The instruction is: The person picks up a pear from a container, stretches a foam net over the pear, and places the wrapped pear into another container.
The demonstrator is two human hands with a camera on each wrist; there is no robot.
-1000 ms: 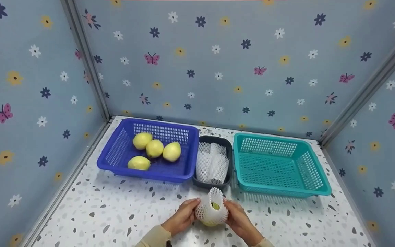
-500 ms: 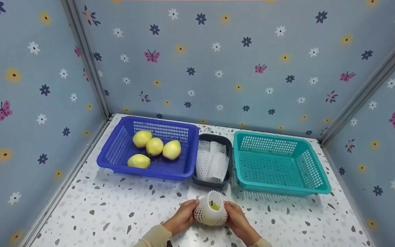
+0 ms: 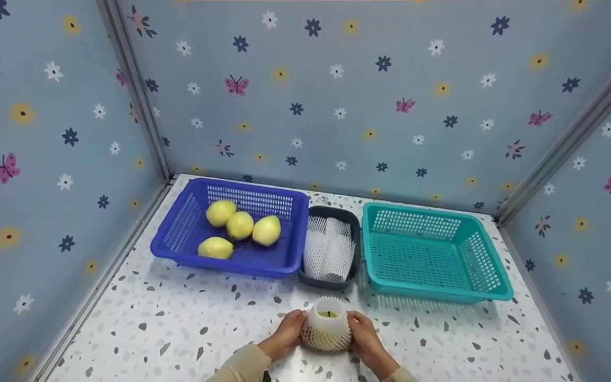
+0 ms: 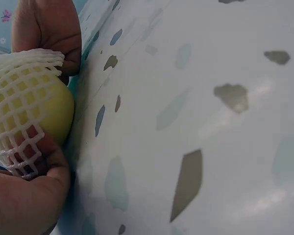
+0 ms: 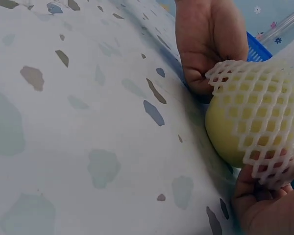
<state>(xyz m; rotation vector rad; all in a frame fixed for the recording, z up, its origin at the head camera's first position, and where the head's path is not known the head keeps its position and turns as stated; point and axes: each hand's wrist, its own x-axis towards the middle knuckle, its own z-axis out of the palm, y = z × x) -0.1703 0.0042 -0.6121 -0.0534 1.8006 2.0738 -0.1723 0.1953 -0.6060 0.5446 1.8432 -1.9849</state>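
Between my two hands stands a yellow-green pear (image 4: 61, 113) inside a white foam net sleeve (image 3: 326, 335), in the head view at the table's front middle. The pear's dark stem shows through the sleeve's open top. My left hand (image 3: 286, 335) pinches the lower edge of the sleeve on the left side. On the opposite side, my right hand (image 3: 367, 340) pinches that edge too, its thumb and fingers curled at the mesh. Both wrist views show the pear's bottom bare below the net, close over the table.
A blue basket (image 3: 229, 269) with several pears (image 3: 266, 231) stands at the back left. Beside it, a dark bin (image 3: 356, 246) holds white foam nets (image 3: 332, 254). At the right is a teal basket (image 3: 417, 254). Patterned panels enclose the speckled table (image 3: 178, 318).
The foam net sleeve has come further down over the pear, and its top now stands rounder and more upright. Both hands keep hold of its sides.
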